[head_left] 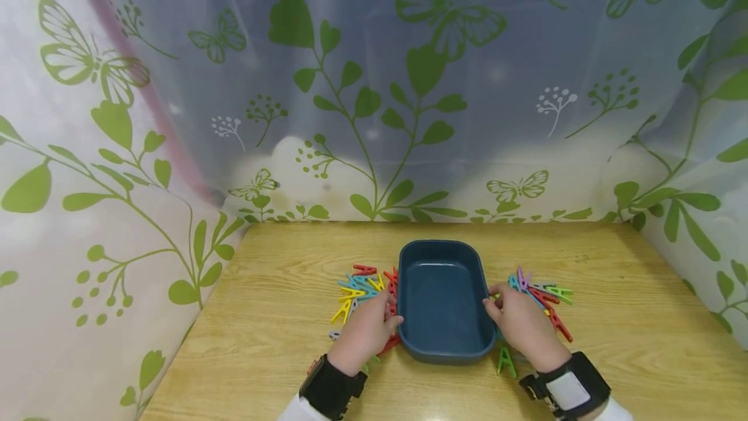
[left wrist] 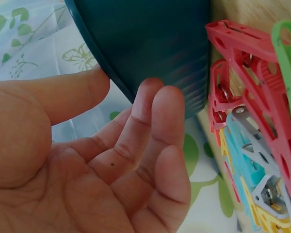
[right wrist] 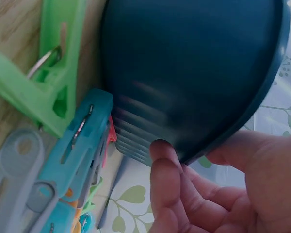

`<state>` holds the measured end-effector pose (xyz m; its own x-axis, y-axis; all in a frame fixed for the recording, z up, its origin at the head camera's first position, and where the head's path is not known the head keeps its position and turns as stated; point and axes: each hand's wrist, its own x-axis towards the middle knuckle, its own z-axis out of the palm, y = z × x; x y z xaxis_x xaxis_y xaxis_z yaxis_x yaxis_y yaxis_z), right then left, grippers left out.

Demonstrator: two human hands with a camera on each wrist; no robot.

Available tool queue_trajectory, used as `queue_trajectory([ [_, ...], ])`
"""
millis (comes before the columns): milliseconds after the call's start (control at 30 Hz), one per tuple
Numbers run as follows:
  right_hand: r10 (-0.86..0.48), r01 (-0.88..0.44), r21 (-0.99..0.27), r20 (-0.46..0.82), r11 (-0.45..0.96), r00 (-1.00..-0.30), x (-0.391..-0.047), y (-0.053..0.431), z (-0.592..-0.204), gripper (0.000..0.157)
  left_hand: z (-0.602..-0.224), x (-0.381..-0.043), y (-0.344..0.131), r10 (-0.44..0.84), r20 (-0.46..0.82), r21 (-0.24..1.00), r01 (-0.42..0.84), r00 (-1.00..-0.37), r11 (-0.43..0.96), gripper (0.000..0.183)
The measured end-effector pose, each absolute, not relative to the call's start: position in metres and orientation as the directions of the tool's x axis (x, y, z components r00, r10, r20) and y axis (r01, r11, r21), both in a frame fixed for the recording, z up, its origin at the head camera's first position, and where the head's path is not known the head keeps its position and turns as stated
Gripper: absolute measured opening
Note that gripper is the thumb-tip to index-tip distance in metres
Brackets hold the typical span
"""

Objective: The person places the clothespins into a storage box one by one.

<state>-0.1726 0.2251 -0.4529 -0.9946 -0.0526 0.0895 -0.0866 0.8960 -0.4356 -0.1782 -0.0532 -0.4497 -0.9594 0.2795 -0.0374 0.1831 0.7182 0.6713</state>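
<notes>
A dark teal plastic tub (head_left: 447, 304) with rounded corners sits upright on the table, with nothing inside. My left hand (head_left: 368, 330) holds its left side by the rim. In the left wrist view the thumb lies at the rim of the tub (left wrist: 150, 43), and curled fingertips (left wrist: 167, 111) meet the outer wall. On the opposite side my right hand (head_left: 523, 323) grips the rim the same way. The right wrist view shows fingers (right wrist: 166, 177) bent against the tub's wall (right wrist: 184, 73), the thumb at its edge.
Colourful clothespins (head_left: 353, 292) lie heaped left of the tub, partly hidden by my left hand. More clothespins (head_left: 549, 294) are spread to its right, with a green clothespin (head_left: 506, 362) near the front. A leaf-patterned curtain (head_left: 374, 115) hangs behind the wooden table (head_left: 274, 317).
</notes>
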Motion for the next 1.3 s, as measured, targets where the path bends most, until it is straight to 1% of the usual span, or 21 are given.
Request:
queue_trajectory([
  [200, -0.058, -0.076, -0.431, 0.055, 0.899, -0.997, -0.171, 0.225, -0.449, 0.031, -0.447, -0.176, -0.053, 0.276, -0.043, 0.654, 0.182, -0.96, 0.734, 0.026],
  [333, -0.071, -0.089, -0.427, 0.059, 0.9, -0.996, -0.169, 0.226, -0.447, 0.03, -0.445, -0.175, -0.054, 0.289, -0.026, 0.636, 0.207, -0.957, 0.743, 0.026],
  [600, -0.082, -0.095, -0.447, 0.048, 0.889, -0.995, -0.168, 0.228, -0.446, 0.022, -0.441, -0.172, -0.056, 0.322, 0.003, 0.617, 0.255, -0.947, 0.745, 0.024],
  [800, -0.082, -0.077, -0.449, 0.009, 0.89, -0.997, -0.166, 0.229, -0.445, 0.018, -0.436, -0.169, -0.056, 0.327, -0.035, 0.605, 0.24, -0.945, 0.759, 0.024],
  [1067, -0.089, -0.071, -0.437, -0.021, 0.897, -0.996, -0.164, 0.228, -0.443, 0.017, -0.435, -0.168, -0.057, 0.333, -0.062, 0.591, 0.234, -0.941, 0.772, 0.024],
  [1300, -0.087, -0.065, -0.42, -0.034, 0.905, -0.996, -0.162, 0.23, -0.442, 0.019, -0.433, -0.166, -0.058, 0.352, -0.043, 0.567, 0.267, -0.935, 0.779, 0.024],
])
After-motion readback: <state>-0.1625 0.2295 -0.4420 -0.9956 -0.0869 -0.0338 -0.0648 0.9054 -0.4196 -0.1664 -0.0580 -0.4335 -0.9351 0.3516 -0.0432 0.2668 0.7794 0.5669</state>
